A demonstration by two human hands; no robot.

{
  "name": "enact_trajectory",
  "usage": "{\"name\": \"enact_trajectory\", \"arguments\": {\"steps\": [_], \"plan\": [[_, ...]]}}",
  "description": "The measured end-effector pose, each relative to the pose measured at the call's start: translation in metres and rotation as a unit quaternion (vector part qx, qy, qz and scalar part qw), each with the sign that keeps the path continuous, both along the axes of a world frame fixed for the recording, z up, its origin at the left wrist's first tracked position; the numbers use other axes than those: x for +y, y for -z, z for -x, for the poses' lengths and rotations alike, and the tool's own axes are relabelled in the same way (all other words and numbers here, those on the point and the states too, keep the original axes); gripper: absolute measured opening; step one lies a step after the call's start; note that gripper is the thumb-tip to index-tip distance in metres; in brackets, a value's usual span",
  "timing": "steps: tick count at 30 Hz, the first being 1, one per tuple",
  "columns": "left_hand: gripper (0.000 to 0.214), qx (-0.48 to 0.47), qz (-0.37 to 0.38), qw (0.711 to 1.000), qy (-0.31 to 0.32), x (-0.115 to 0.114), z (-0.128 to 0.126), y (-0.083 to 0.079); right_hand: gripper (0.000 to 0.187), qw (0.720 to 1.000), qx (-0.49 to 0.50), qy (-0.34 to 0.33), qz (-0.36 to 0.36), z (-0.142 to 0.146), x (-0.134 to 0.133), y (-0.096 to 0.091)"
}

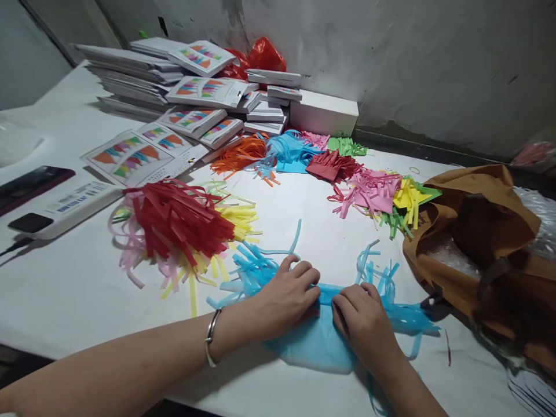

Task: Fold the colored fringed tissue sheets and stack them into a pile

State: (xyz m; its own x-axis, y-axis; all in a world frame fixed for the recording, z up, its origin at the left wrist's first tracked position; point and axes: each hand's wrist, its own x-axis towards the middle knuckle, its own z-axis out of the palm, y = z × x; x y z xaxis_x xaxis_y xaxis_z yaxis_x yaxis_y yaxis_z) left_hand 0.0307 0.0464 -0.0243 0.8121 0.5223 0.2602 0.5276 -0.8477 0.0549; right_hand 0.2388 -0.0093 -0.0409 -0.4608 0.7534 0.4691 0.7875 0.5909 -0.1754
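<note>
My left hand (pixel 286 295) and my right hand (pixel 362 318) press side by side on a light blue sheet of fringed tissue paper (pixel 319 341) lying on the white table (pixel 65 289). The fingers of both hands are curled and pinch the middle of the blue paper, where it is gathered into a narrow band. Blue fringe strips (pixel 249 272) fan out to the left and right of my hands. A metal bangle (pixel 211 344) sits on my left wrist.
A pile of red, yellow and pink fringed paper (pixel 178 223) lies left of my hands. More coloured fringe bundles (pixel 369 191) curve across the back. Stacked printed packets (pixel 195 92) and a white box (pixel 324 113) stand by the wall. A brown bag (pixel 478 231) sits right, a phone (pixel 30 182) left.
</note>
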Motion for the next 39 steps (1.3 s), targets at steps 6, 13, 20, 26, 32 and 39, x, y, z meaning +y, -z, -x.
{"name": "enact_trajectory", "arguments": {"steps": [6, 13, 20, 26, 32, 39], "plan": [[0.017, -0.009, -0.005, 0.999, 0.036, 0.005, 0.000, 0.006, 0.014, 1.000, -0.002, -0.006, 0.017, 0.006, -0.001, 0.001], [0.004, -0.054, 0.056, 0.997, 0.025, 0.006, 0.005, 0.006, 0.015, 1.000, 0.005, 0.008, 0.005, 0.010, 0.000, 0.002], [0.009, -0.065, 0.111, 0.992, -0.010, 0.006, 0.010, 0.007, 0.033, 0.999, -0.034, -0.020, 0.009, 0.002, -0.002, 0.005], [0.014, -0.059, 0.154, 0.986, -0.022, 0.005, 0.017, 0.001, 0.023, 0.998, -0.010, 0.049, 0.037, -0.014, -0.007, 0.009], [0.015, -0.006, 0.121, 0.986, -0.118, 0.001, 0.003, -0.001, 0.030, 0.988, -0.027, 0.136, 0.071, -0.006, 0.003, 0.010], [0.010, 0.011, 0.039, 0.998, -0.046, 0.002, 0.003, -0.003, 0.020, 0.984, 0.009, 0.164, 0.063, -0.016, 0.008, 0.000]]}}
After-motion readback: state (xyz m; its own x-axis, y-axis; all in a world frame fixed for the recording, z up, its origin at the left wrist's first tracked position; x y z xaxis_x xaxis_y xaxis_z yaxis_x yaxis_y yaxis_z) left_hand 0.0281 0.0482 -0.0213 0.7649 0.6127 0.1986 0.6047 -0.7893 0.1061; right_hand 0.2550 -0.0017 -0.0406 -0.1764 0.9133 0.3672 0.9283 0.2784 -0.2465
